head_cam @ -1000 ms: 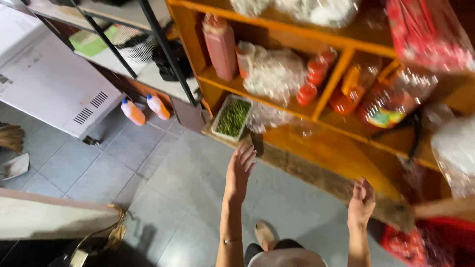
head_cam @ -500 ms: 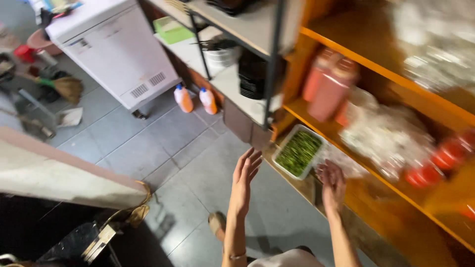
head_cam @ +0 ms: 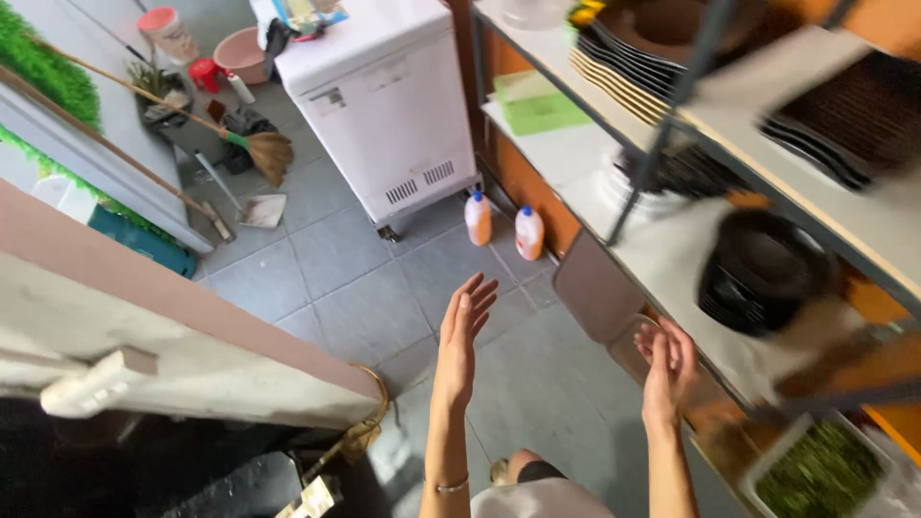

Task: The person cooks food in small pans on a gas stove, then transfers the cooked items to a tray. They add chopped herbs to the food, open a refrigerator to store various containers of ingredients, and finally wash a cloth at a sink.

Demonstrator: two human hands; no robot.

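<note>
Both hands are raised in front of the body and hold nothing. The left hand (head_cam: 463,336) stands edge-on with the palm turned inward and its fingers (head_cam: 477,293) straight and loosely spread; the right hand (head_cam: 665,369) faces it, fingers (head_cam: 678,338) wide and slightly curled, well apart from the other, so the two look like hands held ready rather than gripping. A thin bracelet (head_cam: 447,486) circles the left wrist. Below and to the right of the right fingers, a tray of green vegetables (head_cam: 815,470) sits on a low shelf, probably kept there within easy reach. Just beyond the right fingers a flat brownish board (head_cam: 595,288) leans against the shelf rack (head_cam: 672,249), where a stack of dark bowls (head_cam: 763,273) rests on the middle level. Ahead of the left fingers, two orange bottles with white caps (head_cam: 502,225) stand on the tiled floor (head_cam: 336,278) close to the rack, tucked out of the walking path. Behind them stands a white cabinet on wheels (head_cam: 384,115). Far left of the fingers, a broom (head_cam: 251,149) and a dustpan (head_cam: 259,209) lean by the wall, and a pink basin (head_cam: 242,55) sits in the far corner beside a red cup (head_cam: 203,74).
</note>
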